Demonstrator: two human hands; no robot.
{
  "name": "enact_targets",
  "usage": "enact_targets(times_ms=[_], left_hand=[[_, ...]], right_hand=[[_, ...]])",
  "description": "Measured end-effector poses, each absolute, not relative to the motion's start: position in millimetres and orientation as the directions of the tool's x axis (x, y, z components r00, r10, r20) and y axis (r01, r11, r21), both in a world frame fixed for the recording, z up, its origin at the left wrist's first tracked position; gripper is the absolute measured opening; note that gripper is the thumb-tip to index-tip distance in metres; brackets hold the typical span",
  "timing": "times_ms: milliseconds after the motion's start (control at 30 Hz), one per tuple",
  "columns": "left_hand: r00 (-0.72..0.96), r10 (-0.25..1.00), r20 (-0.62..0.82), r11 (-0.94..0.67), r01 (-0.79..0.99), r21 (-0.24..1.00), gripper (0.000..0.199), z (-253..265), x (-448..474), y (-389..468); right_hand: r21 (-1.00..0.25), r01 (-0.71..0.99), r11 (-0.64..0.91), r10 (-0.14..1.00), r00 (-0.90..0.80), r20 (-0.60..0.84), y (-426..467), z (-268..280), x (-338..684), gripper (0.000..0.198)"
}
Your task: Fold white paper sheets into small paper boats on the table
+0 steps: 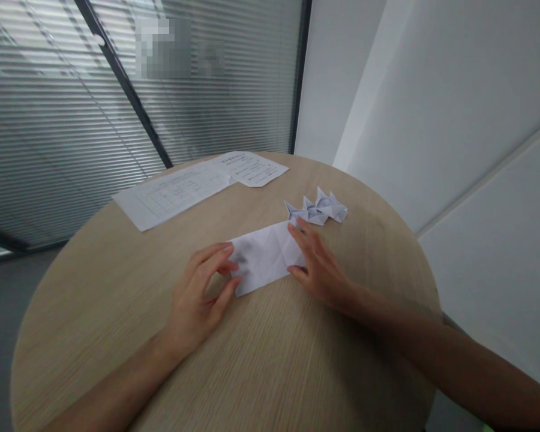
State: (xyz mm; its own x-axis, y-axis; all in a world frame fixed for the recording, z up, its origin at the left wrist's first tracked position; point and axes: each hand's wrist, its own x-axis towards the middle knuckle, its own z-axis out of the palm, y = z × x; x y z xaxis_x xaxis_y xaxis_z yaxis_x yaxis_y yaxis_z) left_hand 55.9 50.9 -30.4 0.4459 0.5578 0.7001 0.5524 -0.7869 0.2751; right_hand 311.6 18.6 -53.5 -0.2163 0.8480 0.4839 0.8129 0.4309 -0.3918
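Your left grip point(198, 294), right grip point(321, 267): fingers apart at ends of paper strip point(261, 257). Careless rightward push could knock folded papers point(324, 209) toward right edge of worktop point(243, 372).

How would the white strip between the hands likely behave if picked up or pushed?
The strip looks like thin paper, so it is probably very light. Its visible creases suggest it would bend along them rather than stay stiff. Lying flat on the table, it would likely slide if pushed rather than tip or roll.
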Motion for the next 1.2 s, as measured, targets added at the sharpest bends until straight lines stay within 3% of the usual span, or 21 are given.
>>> enact_targets(times_ms=[167, 200, 333, 400, 500, 567, 633, 733, 867, 1033, 1200], left_hand=[[0.236, 0.795, 0.559, -0.542, 0.689, 0.481, 0.082, -37, 52, 65], [0.206, 0.836, 0.509, -0.493, 0.69, 0.53, 0.082, -38, 50, 69], [0.339, 0.864, 0.373, -0.504, 0.602, 0.619, 0.028, -36, 45, 72], [0.411, 0.793, 0.449, -0.608, 0.571, 0.552, 0.02, -32, 44, 67], [0.516, 0.589, 0.621, -0.78, 0.563, 0.273, 0.014, -28, 46, 57], [0.633, 0.432, 0.643, -0.861, 0.501, 0.085, 0.013, -28, 49, 53], [0.736, 0.317, 0.599, -0.912, 0.409, -0.019, 0.017, -31, 52, 50], [0.811, 0.269, 0.52, -0.946, 0.324, -0.016, 0.021, -36, 57, 49], [0.777, 0.356, 0.518, -0.928, 0.357, 0.103, 0.02, -40, 57, 52], [0.719, 0.45, 0.53, -0.889, 0.415, 0.193, 0.022, -42, 57, 52], [0.776, 0.4, 0.487, -0.912, 0.39, 0.127, 0.024, -40, 62, 51]], right_hand=[[-0.34, 0.814, 0.472, 0.821, -0.264, 0.507, 16, -57, 308, 0.089], [-0.343, 0.814, 0.469, 0.821, -0.259, 0.508, 16, -58, 308, 0.089], [-0.359, 0.816, 0.452, 0.814, -0.214, 0.539, 20, -59, 312, 0.088], [-0.327, 0.831, 0.451, 0.788, -0.198, 0.583, 20, -56, 315, 0.086], [-0.209, 0.846, 0.49, 0.72, -0.258, 0.644, 15, -50, 317, 0.074], [-0.123, 0.803, 0.583, 0.68, -0.4, 0.615, 11, -47, 316, 0.06], [-0.093, 0.71, 0.698, 0.647, -0.571, 0.505, 9, -47, 315, 0.047], [-0.141, 0.631, 0.763, 0.634, -0.688, 0.353, 10, -48, 315, 0.032], [-0.229, 0.664, 0.712, 0.698, -0.632, 0.336, 14, -48, 317, 0.016], [-0.295, 0.763, 0.575, 0.814, -0.497, 0.301, 19, -45, 314, 0.022], [-0.251, 0.889, 0.382, 0.91, -0.315, 0.27, 24, -46, 307, 0.023]])
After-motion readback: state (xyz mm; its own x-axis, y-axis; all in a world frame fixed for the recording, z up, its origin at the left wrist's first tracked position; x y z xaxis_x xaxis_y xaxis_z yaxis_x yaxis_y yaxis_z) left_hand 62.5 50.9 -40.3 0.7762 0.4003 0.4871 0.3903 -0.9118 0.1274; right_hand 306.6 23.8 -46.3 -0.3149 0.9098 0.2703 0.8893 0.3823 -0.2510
